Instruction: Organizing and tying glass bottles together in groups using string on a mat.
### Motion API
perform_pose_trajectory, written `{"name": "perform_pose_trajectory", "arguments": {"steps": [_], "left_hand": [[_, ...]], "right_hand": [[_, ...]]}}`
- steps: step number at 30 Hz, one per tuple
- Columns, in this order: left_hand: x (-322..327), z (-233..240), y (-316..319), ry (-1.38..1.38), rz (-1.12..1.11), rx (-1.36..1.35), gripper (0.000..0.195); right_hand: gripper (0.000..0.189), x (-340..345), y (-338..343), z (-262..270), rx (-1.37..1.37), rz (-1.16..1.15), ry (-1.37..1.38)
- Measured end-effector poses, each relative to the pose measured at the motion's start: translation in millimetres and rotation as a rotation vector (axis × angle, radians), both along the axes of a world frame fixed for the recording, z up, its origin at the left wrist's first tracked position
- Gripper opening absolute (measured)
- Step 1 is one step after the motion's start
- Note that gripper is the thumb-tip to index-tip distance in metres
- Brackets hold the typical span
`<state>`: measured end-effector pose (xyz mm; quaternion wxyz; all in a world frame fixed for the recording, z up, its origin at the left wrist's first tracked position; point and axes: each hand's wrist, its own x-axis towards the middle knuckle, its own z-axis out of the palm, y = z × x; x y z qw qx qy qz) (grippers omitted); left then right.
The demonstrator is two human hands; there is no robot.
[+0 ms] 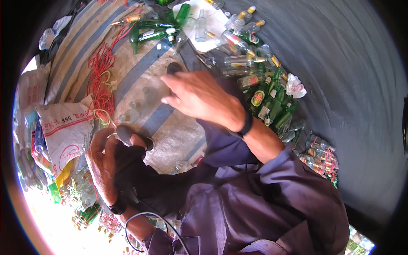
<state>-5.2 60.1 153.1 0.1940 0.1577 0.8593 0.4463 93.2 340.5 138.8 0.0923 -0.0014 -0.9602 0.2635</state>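
My right hand hangs over the striped woven sheet, its fingers apart and slightly blurred, with nothing seen in it. Below its fingertips, several small clear glass bottles lie on the sheet near my shoe. My left hand is by my left knee with loosely bent fingers, and I see nothing in it. Just beyond that hand runs a tangled heap of red plastic twine. A printed white woven sack lies to its left.
Green glass bottles lie at the far end of the sheet. A mixed pile of green and clear bottles lines the grey wall on my right. One clear bottle rests on a white board. Twine-tied bottle bundles sit behind.
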Motion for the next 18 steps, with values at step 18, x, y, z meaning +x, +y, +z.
{"name": "perform_pose_trajectory", "arguments": {"steps": [18], "left_hand": [[-39.4, -51.6, -19.8, 0.01, -0.125, -0.114, 0.034]], "right_hand": [[0.024, 414.8, 30.9, -250.6, -0.197, -0.535, -0.752]]}}
